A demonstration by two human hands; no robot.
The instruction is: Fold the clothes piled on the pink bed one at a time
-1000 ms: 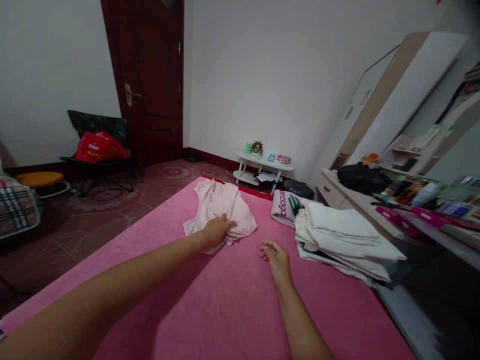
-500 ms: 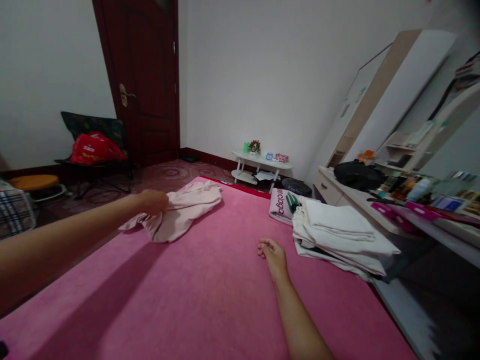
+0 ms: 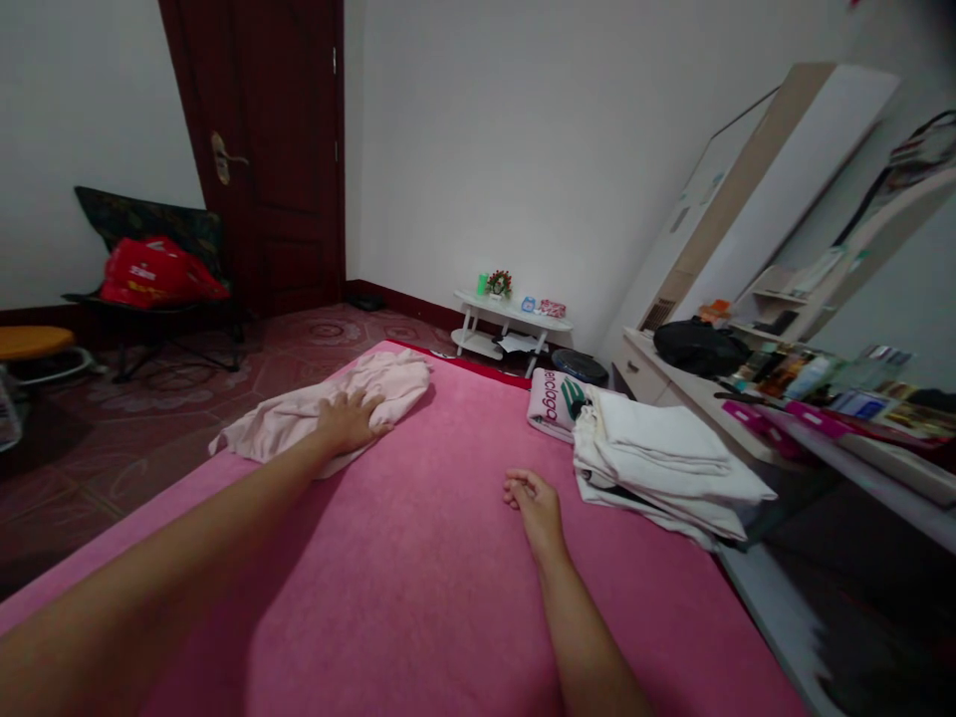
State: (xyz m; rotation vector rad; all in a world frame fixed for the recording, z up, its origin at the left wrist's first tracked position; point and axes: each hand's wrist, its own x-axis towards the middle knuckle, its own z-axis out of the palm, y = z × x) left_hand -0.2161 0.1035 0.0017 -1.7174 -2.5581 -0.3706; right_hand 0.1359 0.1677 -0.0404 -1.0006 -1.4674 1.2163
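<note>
My left hand (image 3: 348, 420) lies on a crumpled pale pink garment (image 3: 273, 426), its fingers spread flat over the cloth. The garment rests near the far left edge of a bed with a pink cover (image 3: 418, 558), and part of it is hidden under the hand. Over the middle of the bed is my right hand (image 3: 539, 506), its fingers loosely curled in with nothing visible in them. To the right of that hand sits a stack of folded white clothes (image 3: 664, 443). A folded white cloth with purple letters and a green mark (image 3: 551, 403) lies just behind the stack.
A dressing table (image 3: 683, 390) with a black bag (image 3: 700, 347) and bottles borders the bed's right side. Beyond the far edge stands a small white table (image 3: 478, 302). A folding chair holding a red bag (image 3: 160, 276) and an orange stool (image 3: 34, 343) stand left.
My left hand has moved right and opened flat onto the pink garment, whose left part is now spread wider. My right hand keeps its curled pose. The view has shifted slightly.
</note>
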